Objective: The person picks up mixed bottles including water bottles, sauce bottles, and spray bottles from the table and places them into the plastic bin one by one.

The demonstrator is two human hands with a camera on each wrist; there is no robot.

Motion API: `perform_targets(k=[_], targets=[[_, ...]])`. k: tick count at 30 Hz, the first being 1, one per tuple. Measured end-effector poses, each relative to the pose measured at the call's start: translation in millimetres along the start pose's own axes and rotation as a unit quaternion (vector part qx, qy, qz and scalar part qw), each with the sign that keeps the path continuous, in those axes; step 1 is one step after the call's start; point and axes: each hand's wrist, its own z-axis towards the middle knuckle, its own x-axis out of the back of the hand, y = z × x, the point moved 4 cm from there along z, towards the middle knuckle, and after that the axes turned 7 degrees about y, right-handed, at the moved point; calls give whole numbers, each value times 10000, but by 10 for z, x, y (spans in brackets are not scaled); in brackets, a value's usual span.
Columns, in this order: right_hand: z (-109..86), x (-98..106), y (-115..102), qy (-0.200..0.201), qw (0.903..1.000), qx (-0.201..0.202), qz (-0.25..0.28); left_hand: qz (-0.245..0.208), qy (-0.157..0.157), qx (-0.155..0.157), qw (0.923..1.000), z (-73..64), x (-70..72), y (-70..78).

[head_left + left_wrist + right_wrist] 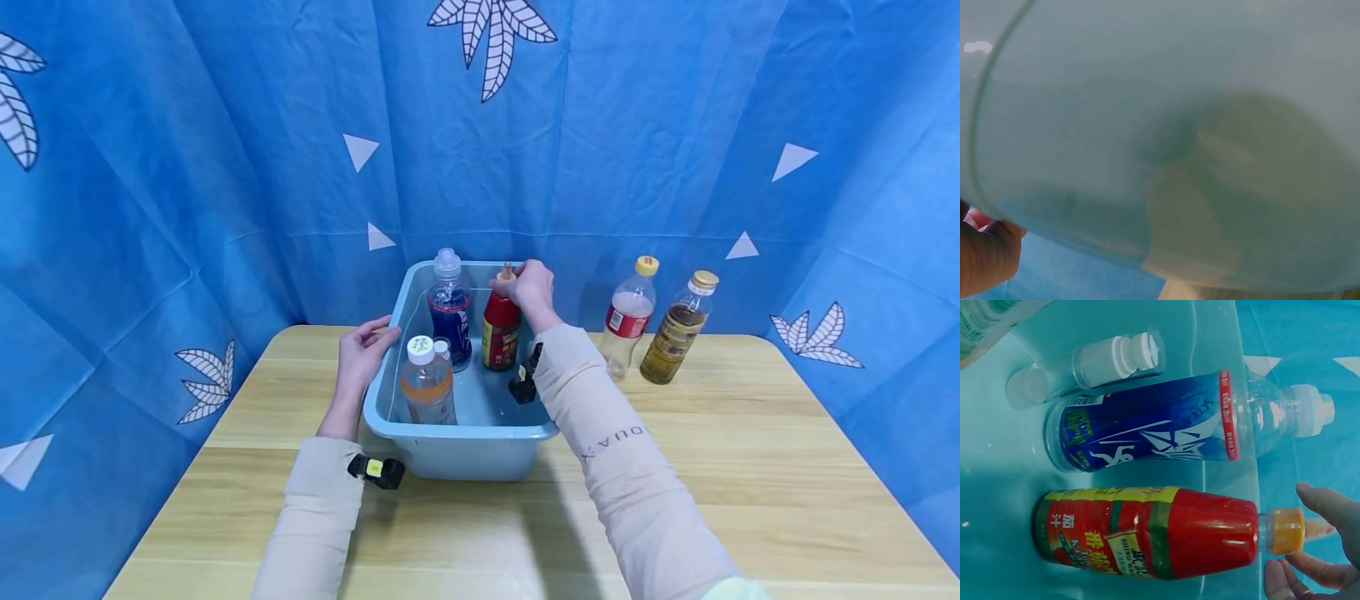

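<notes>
A light blue plastic basin (468,454) stands on the table. At its left rim, my left hand (362,354) holds the edge with thumb and fingers; the left wrist view shows mostly the basin wall (1085,125) with part of that hand (991,256) at the lower left. Inside the basin, a red ketchup bottle (501,333) stands upright. My right hand (531,292) is around its orange cap (1288,531), fingers against the cap and thumb on the other side. Beside it is a blue-labelled drink bottle (1147,425).
A white-capped clear bottle (427,387) and a small white-capped bottle (1107,362) share the basin's left side. To the right on the wooden table (750,467) stand a yellow-capped soda bottle (630,321) and a bottle of brownish liquid (678,333). Blue curtains (637,125) hang behind.
</notes>
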Motion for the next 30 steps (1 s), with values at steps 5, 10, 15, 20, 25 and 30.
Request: perform_targets(k=[5,10,15,20,25,30], targets=[[-33,63,-42,128,9998,114,-122,1,-11,-26,10000,-5,-15,-9],[-76,158,-103,40,9999,88,54,36,-9,-20,10000,-5,-11,-15],[-114,263,-156,-87,9994,189,265,11,0,-22,10000,-4,-5,-9],[-168,363,-198,-168,9984,363,393,-14,-26,0,10000,-15,-7,5],[-240,464,-216,-212,9968,615,462,17,-6,-21,10000,-14,-5,9],[-292,572,-186,-198,9940,939,527,36,3,0,10000,-9,-7,2]])
